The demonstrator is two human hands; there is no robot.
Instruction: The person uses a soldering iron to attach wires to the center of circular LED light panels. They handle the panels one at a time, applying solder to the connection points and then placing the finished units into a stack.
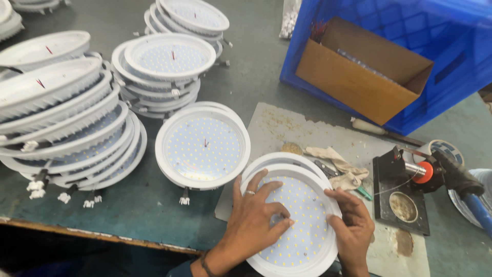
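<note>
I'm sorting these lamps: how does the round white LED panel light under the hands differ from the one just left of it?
The round white LED panel light under the hands lies on the grey mat, covered by the left hand and right hand. The untouched round white LED panel light tops a short stack on the green table. Both face up, showing LED dots.

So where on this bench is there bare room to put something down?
Bare green bench top lies between the lamp stacks and the blue crate, and along the front edge below the tall left stack. It is crowded around both hands and the soldering stand.
</note>
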